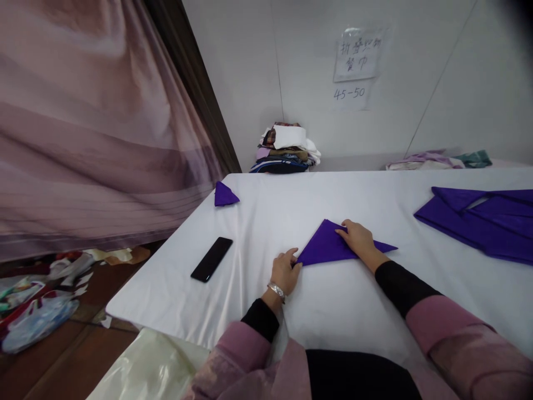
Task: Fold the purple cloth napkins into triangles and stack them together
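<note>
On the table (pixel 260 219), the cloth (pixel 322 246) is lying well apart from the far edge and the phone (pixel 212 259) at left. The left hand (pixel 286 271) is pinching the cloth's left corner; the right hand (pixel 358 238), grip unclear, is touching its far side.

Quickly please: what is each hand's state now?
Left hand: partly curled at the left corner of the purple triangular folded cloth; grip unclear.
Right hand: partly curled over the cloth; grip unclear.
</note>
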Demonstrator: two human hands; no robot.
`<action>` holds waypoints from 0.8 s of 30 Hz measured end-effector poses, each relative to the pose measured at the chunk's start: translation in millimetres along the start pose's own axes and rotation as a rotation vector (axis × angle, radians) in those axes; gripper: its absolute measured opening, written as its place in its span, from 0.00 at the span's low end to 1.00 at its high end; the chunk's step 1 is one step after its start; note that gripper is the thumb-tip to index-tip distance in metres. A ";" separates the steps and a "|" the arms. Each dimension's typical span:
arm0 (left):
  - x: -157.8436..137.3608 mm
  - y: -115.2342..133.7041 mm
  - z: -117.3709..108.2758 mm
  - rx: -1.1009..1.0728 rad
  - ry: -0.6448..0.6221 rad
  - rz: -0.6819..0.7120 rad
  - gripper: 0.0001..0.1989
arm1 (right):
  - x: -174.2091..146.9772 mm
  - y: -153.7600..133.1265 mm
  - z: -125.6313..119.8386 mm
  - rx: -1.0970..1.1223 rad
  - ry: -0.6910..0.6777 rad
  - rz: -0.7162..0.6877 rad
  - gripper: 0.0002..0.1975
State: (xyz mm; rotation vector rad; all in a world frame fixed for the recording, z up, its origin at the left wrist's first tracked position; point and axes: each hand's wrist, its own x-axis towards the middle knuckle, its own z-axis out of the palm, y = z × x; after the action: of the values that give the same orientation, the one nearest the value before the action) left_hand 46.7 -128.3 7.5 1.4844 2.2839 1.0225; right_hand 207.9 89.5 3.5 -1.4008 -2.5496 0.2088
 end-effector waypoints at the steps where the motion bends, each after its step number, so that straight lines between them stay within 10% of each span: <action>1: -0.5 0.5 -0.1 0.003 0.004 0.008 0.20 | 0.2 0.2 0.3 0.007 -0.004 0.000 0.16; 24: -1.0 6.9 -3.7 0.169 -0.036 -0.019 0.15 | -1.1 -7.0 -3.8 0.054 -0.061 -0.034 0.16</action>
State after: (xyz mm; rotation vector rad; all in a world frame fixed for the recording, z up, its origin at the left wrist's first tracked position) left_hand 50.1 -129.1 14.6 1.5263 2.4061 0.8080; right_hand 203.7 84.9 8.7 -1.3514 -2.5942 0.3166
